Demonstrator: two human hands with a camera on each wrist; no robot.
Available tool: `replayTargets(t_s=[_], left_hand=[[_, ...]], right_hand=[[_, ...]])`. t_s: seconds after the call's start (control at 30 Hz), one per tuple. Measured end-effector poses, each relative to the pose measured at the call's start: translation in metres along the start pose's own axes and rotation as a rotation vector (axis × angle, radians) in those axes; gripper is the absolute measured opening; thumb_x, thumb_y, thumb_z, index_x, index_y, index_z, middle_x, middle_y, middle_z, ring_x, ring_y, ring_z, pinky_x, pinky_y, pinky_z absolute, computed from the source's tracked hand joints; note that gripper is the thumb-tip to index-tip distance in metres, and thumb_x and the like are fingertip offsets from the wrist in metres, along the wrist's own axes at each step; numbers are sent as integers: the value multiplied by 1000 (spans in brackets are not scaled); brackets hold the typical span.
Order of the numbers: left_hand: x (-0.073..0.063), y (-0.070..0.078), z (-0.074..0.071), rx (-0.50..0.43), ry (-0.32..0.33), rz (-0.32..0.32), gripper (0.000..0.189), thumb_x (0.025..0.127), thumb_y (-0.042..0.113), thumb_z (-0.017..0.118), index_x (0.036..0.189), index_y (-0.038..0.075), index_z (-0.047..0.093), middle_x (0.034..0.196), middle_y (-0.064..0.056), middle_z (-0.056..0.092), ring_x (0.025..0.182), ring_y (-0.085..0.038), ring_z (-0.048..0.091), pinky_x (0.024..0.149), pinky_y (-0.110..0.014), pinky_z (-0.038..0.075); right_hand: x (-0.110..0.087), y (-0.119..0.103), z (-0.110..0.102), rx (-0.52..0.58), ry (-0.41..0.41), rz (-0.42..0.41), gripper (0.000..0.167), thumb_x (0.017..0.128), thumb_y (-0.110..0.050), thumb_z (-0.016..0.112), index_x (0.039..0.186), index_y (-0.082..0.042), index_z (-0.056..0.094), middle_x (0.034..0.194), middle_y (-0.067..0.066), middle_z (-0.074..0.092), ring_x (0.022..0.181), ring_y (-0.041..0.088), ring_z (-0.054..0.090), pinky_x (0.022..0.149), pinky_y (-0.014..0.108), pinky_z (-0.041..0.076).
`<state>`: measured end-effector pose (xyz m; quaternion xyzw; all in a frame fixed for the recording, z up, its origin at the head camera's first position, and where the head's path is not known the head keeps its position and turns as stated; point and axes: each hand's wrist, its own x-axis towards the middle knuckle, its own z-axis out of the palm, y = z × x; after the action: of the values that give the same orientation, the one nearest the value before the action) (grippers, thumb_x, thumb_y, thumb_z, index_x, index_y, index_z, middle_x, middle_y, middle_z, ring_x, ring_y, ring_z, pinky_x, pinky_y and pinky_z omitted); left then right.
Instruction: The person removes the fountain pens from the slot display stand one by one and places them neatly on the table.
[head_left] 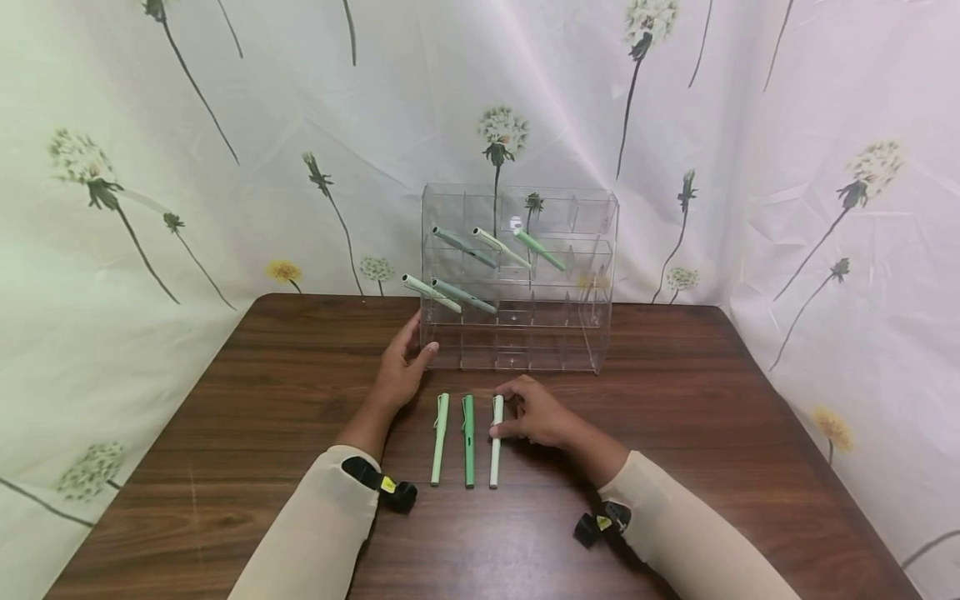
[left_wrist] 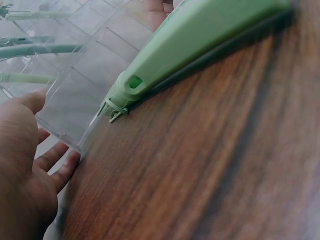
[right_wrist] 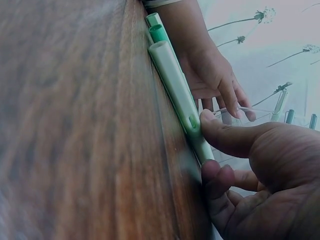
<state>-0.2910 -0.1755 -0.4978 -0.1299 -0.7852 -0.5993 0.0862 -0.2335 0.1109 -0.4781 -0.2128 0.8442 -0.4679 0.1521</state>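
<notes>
A clear plastic pen rack (head_left: 555,333) stands on the table, several pens slanting in its compartments. My left hand (head_left: 401,371) holds the rack's lower left side, thumb at the front and fingers along the side; in the left wrist view the hand (left_wrist: 25,165) is at the rack's corner. Three pens lie in front: a light green pen (head_left: 440,442), a darker green pen (head_left: 469,442) and a pale, whitish-green pen (head_left: 495,458). My right hand (head_left: 536,412) pinches the pale pen near its clip end. The right wrist view shows thumb and fingertips around that pen (right_wrist: 172,75).
In the rack, a teal pen (head_left: 465,247), a cream pen (head_left: 502,248) and a green pen (head_left: 540,250) sit higher; a pale green pen (head_left: 431,293) and another teal pen (head_left: 465,297) sit lower left. A flower-print curtain (head_left: 360,167) hangs behind the wooden table (head_left: 247,442).
</notes>
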Motion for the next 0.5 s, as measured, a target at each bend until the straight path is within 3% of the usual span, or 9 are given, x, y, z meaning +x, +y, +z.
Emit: replayTargets(t_s=[0.33, 0.5], left_hand=[[0, 1, -1, 12, 7, 5, 70, 113, 20, 62, 175, 18, 29, 166, -27, 49, 147, -46, 54, 108, -54, 55], [0, 1, 0, -2, 3, 11, 69, 113, 19, 62, 174, 16, 30, 165, -28, 49, 147, -47, 53, 109, -57, 54]], right_hand=[[0, 2, 0, 19, -16, -7, 64, 93, -10, 89, 146, 9, 58, 126, 22, 52, 63, 13, 53, 51, 25, 48], [-1, 1, 0, 31, -13, 4, 65, 92, -10, 89, 147, 7, 58, 130, 23, 52, 63, 14, 54, 51, 25, 48]])
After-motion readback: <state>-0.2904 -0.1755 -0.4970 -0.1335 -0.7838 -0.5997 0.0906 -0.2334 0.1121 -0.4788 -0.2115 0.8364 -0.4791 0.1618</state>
